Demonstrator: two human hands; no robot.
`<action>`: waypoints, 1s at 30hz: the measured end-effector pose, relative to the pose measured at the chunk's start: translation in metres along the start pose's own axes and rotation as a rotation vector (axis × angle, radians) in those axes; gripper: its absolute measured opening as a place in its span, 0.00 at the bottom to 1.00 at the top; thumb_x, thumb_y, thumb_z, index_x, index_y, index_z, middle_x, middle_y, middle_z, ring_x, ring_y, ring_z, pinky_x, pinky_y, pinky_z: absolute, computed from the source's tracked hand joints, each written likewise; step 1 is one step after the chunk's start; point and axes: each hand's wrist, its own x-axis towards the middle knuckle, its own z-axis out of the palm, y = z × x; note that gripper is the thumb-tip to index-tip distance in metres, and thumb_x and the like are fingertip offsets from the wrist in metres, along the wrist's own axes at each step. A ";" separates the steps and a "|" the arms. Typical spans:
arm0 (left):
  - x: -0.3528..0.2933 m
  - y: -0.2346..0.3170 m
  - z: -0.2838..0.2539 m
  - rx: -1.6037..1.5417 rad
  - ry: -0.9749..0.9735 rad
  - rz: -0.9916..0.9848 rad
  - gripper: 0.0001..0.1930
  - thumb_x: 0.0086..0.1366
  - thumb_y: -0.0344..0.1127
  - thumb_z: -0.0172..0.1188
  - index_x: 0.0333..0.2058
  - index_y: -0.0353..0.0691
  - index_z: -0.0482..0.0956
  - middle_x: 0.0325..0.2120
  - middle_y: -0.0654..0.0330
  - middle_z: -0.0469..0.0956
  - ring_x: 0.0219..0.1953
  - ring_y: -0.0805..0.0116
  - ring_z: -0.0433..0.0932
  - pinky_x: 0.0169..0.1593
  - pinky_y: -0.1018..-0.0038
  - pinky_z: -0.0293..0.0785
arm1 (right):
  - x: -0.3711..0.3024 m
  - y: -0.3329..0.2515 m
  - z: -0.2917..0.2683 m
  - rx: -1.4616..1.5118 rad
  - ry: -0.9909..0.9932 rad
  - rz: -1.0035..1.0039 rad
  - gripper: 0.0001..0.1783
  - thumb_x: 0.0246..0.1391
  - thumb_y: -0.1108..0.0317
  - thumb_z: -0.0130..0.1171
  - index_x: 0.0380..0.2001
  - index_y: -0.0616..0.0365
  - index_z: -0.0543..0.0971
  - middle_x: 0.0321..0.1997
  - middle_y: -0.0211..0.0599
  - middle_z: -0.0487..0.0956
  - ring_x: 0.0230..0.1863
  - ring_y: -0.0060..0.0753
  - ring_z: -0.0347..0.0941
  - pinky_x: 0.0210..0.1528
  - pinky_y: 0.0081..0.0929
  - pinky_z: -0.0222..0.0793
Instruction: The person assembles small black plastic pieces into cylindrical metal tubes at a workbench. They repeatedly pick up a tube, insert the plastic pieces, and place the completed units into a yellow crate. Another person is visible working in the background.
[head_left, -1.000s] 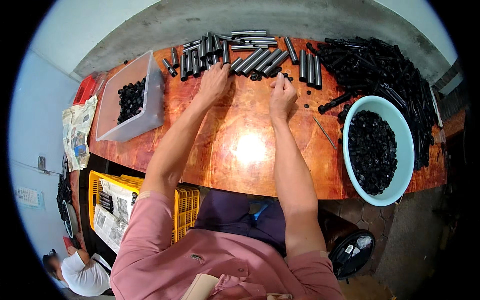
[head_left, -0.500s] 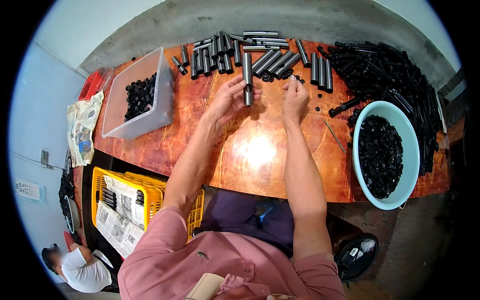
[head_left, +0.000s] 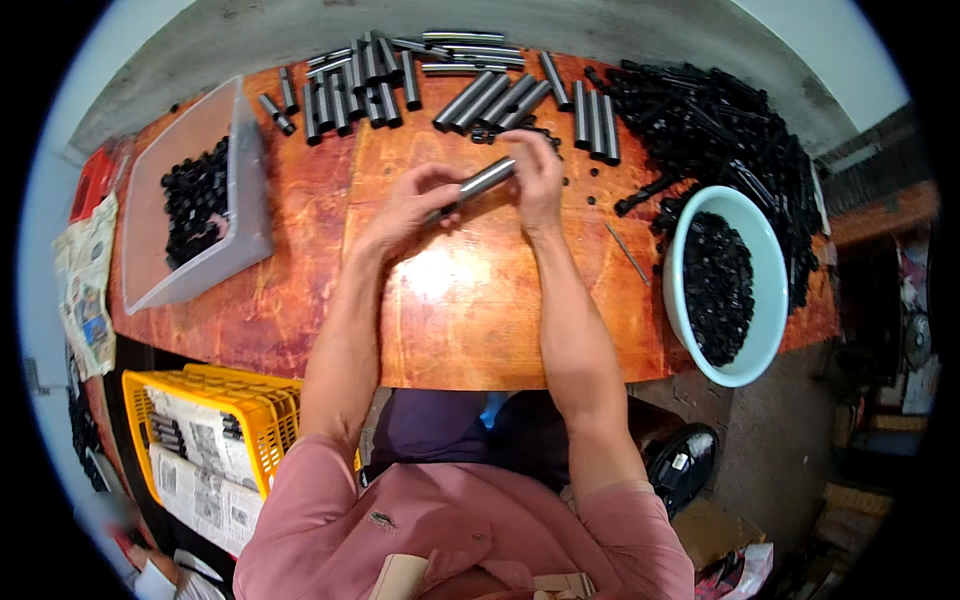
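A shiny grey metal tube (head_left: pixel 488 177) lies slanted between my hands above the table. My left hand (head_left: pixel 408 208) is closed round its lower left end. At the upper right end is my right hand (head_left: pixel 540 188), its fingers bent; whatever they pinch there is hidden. Small black plugs (head_left: pixel 483 136) lie just beyond my hands. Behind them several slanted metal tubes (head_left: pixel 490 102) rest side by side, and a looser heap of tubes (head_left: pixel 368 75) lies to the left.
A clear plastic bin (head_left: pixel 250 185) of black pieces stands left, a pale blue basin (head_left: pixel 768 300) of small black parts right. Behind the basin is a black heap of parts (head_left: pixel 700 125). A thin rod (head_left: pixel 628 254) lies nearby. Yellow crates (head_left: pixel 285 405) stand low left; another person's arm (head_left: pixel 150 565) shows beyond.
The tube has tipped from upright in view to a slant. My right hand has come from the black plugs to the tube's end. The whole view has shifted.
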 end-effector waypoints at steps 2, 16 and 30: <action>0.001 0.005 -0.010 0.036 0.076 0.045 0.12 0.66 0.31 0.62 0.46 0.34 0.76 0.30 0.57 0.78 0.27 0.72 0.79 0.31 0.74 0.81 | -0.001 0.002 0.003 -0.035 -0.105 -0.005 0.10 0.57 0.63 0.64 0.35 0.60 0.81 0.26 0.24 0.74 0.27 0.13 0.65 0.27 0.18 0.56; 0.020 -0.008 -0.022 -0.469 0.249 0.378 0.12 0.72 0.40 0.57 0.49 0.44 0.74 0.36 0.65 0.78 0.37 0.70 0.79 0.45 0.66 0.79 | -0.007 -0.004 0.015 -0.503 -0.345 0.016 0.12 0.53 0.62 0.67 0.31 0.61 0.81 0.22 0.35 0.81 0.21 0.24 0.73 0.25 0.25 0.66; 0.024 -0.014 -0.035 -0.691 -0.007 0.273 0.20 0.74 0.48 0.52 0.58 0.44 0.69 0.33 0.62 0.72 0.29 0.74 0.71 0.32 0.78 0.73 | -0.007 -0.057 -0.099 -1.559 0.076 0.166 0.13 0.55 0.63 0.58 0.38 0.60 0.84 0.45 0.53 0.81 0.46 0.59 0.78 0.50 0.50 0.74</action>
